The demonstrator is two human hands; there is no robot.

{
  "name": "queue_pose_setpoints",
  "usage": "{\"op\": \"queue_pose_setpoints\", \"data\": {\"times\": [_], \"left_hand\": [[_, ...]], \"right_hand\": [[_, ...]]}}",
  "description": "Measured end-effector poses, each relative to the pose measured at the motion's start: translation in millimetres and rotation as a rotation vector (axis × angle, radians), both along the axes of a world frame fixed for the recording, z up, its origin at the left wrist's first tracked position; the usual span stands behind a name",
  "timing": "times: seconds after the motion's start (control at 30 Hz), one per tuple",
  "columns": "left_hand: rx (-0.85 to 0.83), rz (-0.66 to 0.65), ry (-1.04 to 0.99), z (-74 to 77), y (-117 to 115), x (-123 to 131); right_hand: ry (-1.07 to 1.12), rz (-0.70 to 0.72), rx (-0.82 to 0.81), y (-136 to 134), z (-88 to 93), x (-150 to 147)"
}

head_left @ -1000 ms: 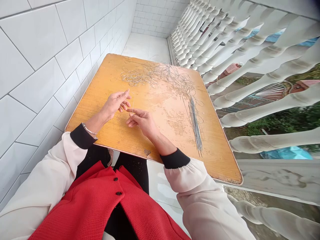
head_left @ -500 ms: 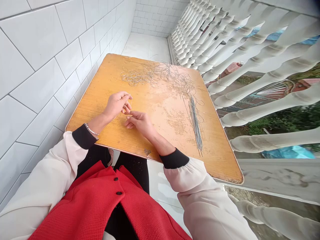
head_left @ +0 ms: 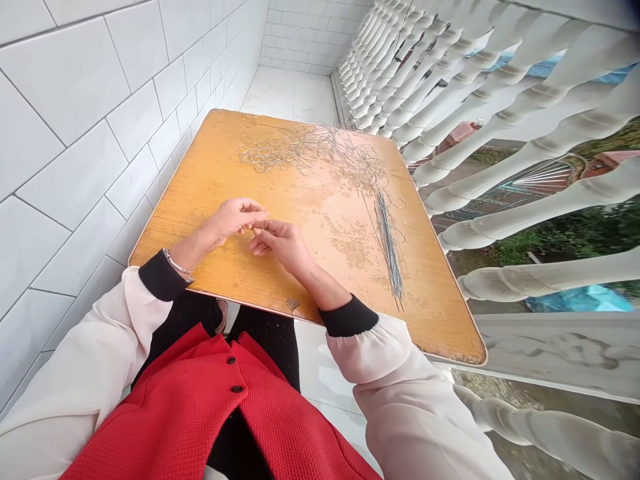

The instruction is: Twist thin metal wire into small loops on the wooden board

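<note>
My left hand (head_left: 236, 217) is closed in a pinch, its fingertips meeting those of my right hand over the near left part of the table. My right hand (head_left: 281, 241) pinches a thin wire (head_left: 263, 225) between thumb and forefinger. Only a short bit of this wire shows; the fingers cover the rest. Farther back lie a heap of small wire loops (head_left: 267, 156) and a loose tangle of thin wire (head_left: 345, 150). To the right rests a bundle of straight grey wires (head_left: 389, 247).
The wooden table (head_left: 200, 167) has a worn, stained top and a chipped near edge. A white tiled wall (head_left: 90, 147) runs along its left. White balusters (head_left: 530, 167) stand close on the right, with greenery and a blue sheet beyond.
My left hand has come down and closed its spread fingers into a pinch beside the right fingertips. My right hand stays almost in place, still pinching the wire.
</note>
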State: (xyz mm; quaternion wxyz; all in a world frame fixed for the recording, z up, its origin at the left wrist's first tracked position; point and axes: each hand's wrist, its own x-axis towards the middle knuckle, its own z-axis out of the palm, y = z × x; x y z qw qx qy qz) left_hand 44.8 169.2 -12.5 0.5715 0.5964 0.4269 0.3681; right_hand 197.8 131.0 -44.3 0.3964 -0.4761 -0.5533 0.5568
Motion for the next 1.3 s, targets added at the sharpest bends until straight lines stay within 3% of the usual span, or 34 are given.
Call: {"op": "queue_pose_setpoints", "data": {"times": [0.1,0.4,0.6,0.93,1.07,1.3], "left_hand": [[0.036,-0.046,0.02,-3.8,-0.4,0.0],[-0.02,0.104,-0.06,5.2,0.8,-2.6],[-0.026,0.085,-0.039,7.3,-1.5,-0.6],[0.048,0.106,0.005,1.2,-2.8,2.5],[0.041,0.119,0.049,-4.7,-0.1,4.9],[-0.014,0.11,0.068,-7.1,-0.9,7.3]], "right_hand": [[-0.01,0.008,-0.005,-0.8,3.3,-0.2],[-0.098,-0.052,0.028,1.0,6.6,9.9],[-0.316,-0.018,0.203,4.4,6.0,16.2],[-0.937,-0.023,0.634,-3.1,14.8,19.6],[-1.174,-0.064,0.72,-5.4,17.4,21.3],[-1.223,-0.051,0.928,-1.3,18.2,27.1]]}}
